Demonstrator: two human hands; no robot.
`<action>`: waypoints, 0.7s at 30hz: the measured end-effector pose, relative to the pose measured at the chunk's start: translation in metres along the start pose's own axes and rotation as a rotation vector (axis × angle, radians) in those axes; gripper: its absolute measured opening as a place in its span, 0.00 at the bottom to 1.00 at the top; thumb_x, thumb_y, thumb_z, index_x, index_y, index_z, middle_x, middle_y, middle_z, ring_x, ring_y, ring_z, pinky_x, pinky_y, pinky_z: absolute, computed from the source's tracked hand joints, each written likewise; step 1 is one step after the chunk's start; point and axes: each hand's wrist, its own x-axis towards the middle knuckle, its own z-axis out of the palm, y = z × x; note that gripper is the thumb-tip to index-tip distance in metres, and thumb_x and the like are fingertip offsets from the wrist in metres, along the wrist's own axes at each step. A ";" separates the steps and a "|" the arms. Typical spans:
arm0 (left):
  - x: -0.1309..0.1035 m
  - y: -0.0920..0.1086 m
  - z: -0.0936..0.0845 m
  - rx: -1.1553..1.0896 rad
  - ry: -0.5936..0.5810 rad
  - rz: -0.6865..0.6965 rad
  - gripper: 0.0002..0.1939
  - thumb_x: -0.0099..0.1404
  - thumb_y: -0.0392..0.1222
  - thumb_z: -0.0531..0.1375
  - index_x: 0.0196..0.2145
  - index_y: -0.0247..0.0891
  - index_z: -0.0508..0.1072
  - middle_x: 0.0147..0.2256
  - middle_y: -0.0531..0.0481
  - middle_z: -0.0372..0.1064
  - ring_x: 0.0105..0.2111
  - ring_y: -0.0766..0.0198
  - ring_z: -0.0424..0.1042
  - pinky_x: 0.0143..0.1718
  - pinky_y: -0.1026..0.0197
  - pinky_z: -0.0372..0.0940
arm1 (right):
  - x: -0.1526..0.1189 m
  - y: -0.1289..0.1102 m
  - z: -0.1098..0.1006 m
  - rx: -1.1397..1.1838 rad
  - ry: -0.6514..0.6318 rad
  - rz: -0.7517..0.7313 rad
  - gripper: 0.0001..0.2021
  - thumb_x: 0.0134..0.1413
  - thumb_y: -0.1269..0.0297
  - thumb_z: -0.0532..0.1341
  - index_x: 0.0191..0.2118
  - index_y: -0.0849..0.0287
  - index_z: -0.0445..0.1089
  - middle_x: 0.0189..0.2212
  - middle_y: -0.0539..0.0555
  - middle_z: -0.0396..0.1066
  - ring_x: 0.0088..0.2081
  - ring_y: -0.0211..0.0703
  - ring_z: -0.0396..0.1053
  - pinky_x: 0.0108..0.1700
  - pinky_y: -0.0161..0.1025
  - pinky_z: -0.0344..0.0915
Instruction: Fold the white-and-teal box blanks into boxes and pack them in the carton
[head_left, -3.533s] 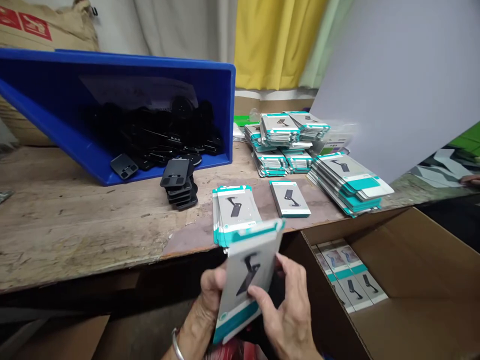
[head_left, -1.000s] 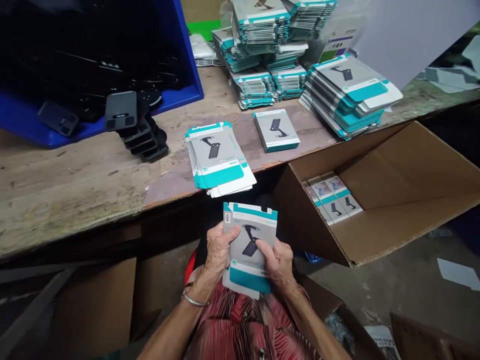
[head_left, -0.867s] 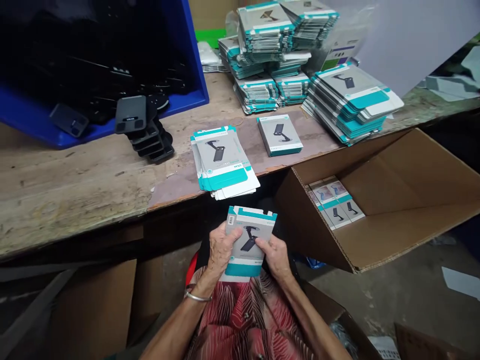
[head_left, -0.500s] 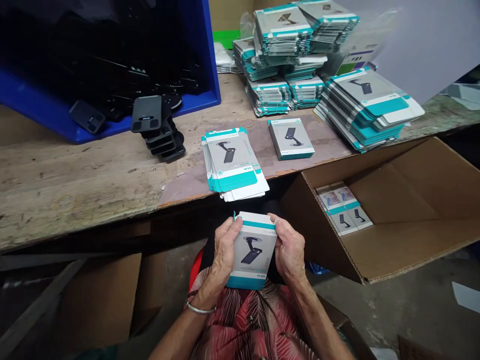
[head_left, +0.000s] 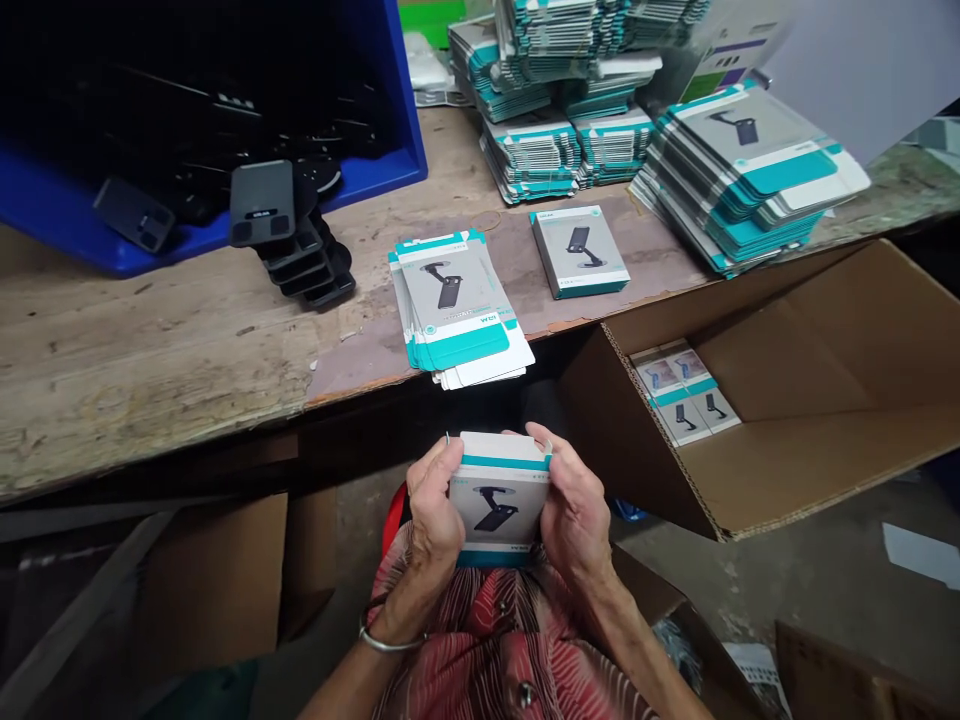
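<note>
Between my two hands, above my lap, is a grey, white and teal product box [head_left: 499, 508] printed with a phone holder. Its top end faces away from me, with the flap edges up. My left hand [head_left: 436, 500] grips the box's left side, thumb near the top corner. My right hand [head_left: 576, 502] grips the right side, fingers at the top flap. On the bench edge ahead lies a small pile of flat cartons [head_left: 457, 310] with the same print. A made-up box [head_left: 581, 250] lies to the right of that pile.
Black phone holders [head_left: 262, 205] are stacked by a blue bin [head_left: 412, 120] at left. Bundled flat cartons [head_left: 532, 155] stand at the back, and another tall pile [head_left: 757, 170] at right. Below, an open cardboard box [head_left: 810, 460] holds several packed boxes [head_left: 686, 390].
The box in my hands has tipped, and its front looks shorter. My right fingers have shifted onto the top flap. The whole view has moved slightly.
</note>
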 end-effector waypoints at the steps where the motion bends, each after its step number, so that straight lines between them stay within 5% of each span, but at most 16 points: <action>1: -0.002 0.000 0.000 -0.012 -0.027 -0.003 0.19 0.57 0.53 0.61 0.18 0.36 0.66 0.19 0.55 0.56 0.20 0.70 0.54 0.21 0.65 0.52 | 0.000 0.000 0.000 0.009 0.017 -0.007 0.20 0.44 0.53 0.66 0.43 0.59 0.74 0.35 0.55 0.77 0.35 0.46 0.72 0.39 0.42 0.66; 5: -0.009 -0.005 0.000 0.028 -0.048 -0.020 0.17 0.59 0.52 0.59 0.21 0.36 0.70 0.19 0.55 0.58 0.20 0.69 0.55 0.21 0.65 0.52 | 0.006 0.002 -0.002 -0.065 0.143 -0.044 0.17 0.40 0.57 0.68 0.37 0.61 0.73 0.29 0.54 0.77 0.31 0.46 0.72 0.37 0.41 0.66; 10: -0.009 -0.012 -0.003 0.318 -0.001 0.077 0.14 0.62 0.51 0.57 0.36 0.39 0.76 0.29 0.53 0.71 0.29 0.64 0.67 0.31 0.64 0.60 | 0.009 -0.005 -0.005 -0.101 0.049 0.015 0.23 0.42 0.60 0.68 0.47 0.59 0.68 0.33 0.56 0.78 0.35 0.50 0.75 0.40 0.44 0.67; 15: -0.004 -0.015 -0.007 0.457 0.029 0.098 0.13 0.61 0.48 0.57 0.37 0.40 0.76 0.32 0.51 0.74 0.32 0.61 0.70 0.34 0.63 0.62 | 0.008 -0.008 -0.004 -0.078 0.055 0.067 0.26 0.41 0.61 0.68 0.49 0.60 0.65 0.39 0.60 0.78 0.37 0.50 0.75 0.40 0.43 0.66; 21: 0.000 -0.020 -0.001 0.239 -0.127 -0.030 0.14 0.56 0.39 0.57 0.41 0.37 0.70 0.35 0.46 0.76 0.34 0.58 0.74 0.34 0.60 0.66 | 0.012 0.011 -0.013 -0.125 0.103 0.061 0.23 0.37 0.71 0.62 0.46 0.62 0.68 0.41 0.60 0.77 0.40 0.50 0.73 0.39 0.41 0.65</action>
